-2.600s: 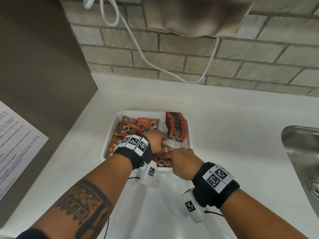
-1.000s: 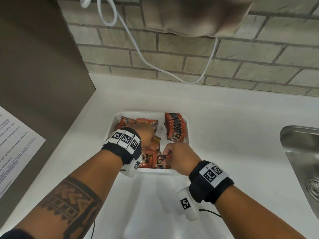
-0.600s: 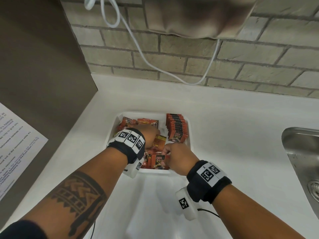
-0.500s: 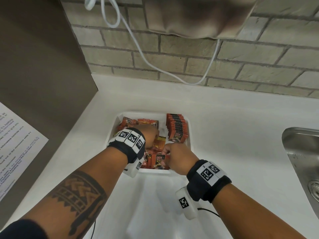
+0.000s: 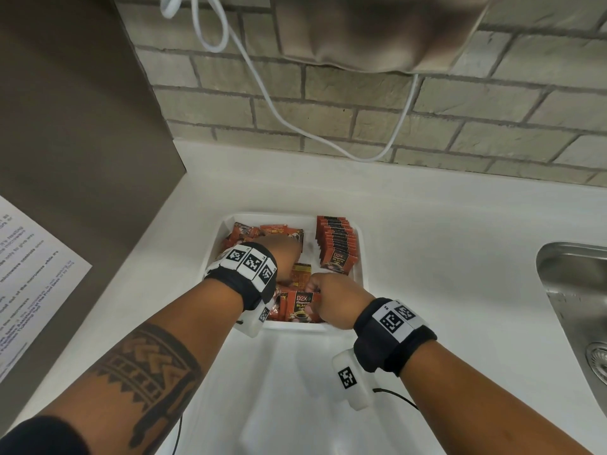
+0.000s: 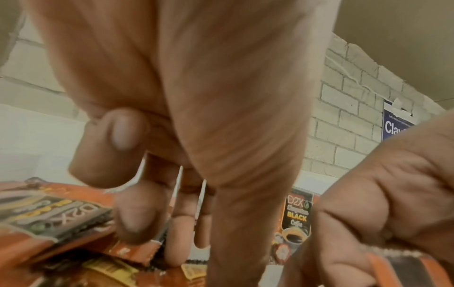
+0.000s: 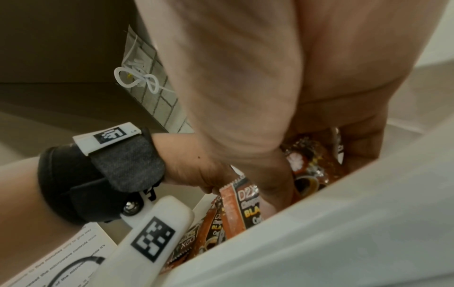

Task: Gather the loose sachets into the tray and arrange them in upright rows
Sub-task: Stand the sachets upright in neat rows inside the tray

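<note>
A white tray on the counter holds orange-and-black D2X coffee sachets. One upright row fills its back right side. Loose sachets lie flat at the back left. My left hand reaches down into the middle of the tray, and its curled fingers grip a few sachets on edge. My right hand pinches an upright bundle of sachets at the tray's front wall, thumb on the front sachet. The tray floor under both hands is hidden.
The white counter runs to a brick wall with a hanging white cable. A steel sink lies at the right. A brown cabinet side with a printed notice stands at the left.
My left hand has moved deeper into the tray, over the loose pile. The right hand has shifted a little farther in, still at the front with its upright bundle.
</note>
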`<action>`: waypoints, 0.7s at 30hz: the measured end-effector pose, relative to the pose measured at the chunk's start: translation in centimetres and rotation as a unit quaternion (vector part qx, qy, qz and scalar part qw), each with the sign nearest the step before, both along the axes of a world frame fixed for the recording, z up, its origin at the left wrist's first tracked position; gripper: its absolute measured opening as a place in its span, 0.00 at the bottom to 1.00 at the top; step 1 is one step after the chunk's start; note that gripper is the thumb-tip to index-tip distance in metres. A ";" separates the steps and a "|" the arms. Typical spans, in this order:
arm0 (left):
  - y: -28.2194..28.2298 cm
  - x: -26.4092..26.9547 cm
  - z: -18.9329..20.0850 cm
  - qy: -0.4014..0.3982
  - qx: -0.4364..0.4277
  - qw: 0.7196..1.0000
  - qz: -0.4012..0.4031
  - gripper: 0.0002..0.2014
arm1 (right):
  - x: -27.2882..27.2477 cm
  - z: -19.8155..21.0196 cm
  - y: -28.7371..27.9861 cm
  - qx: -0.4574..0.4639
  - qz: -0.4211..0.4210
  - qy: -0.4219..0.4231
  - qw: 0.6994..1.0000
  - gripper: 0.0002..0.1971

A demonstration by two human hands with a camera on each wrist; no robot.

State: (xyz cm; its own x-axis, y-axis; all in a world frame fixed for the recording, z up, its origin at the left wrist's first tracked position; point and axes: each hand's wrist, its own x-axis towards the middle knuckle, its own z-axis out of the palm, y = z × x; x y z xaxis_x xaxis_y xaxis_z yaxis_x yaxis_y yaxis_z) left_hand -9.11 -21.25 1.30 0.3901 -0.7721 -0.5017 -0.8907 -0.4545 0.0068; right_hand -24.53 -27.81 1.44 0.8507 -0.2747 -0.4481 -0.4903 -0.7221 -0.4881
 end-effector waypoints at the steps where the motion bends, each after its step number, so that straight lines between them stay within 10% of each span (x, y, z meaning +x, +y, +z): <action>1: 0.0 0.0 0.0 0.005 -0.002 1.000 0.002 0.25 | 0.0 -0.1 0.0 0.001 0.001 0.000 1.000 0.15; 21: -0.2 0.0 0.1 0.023 0.027 0.999 0.015 0.23 | -0.1 -0.9 -0.4 0.036 0.010 -0.020 0.999 0.14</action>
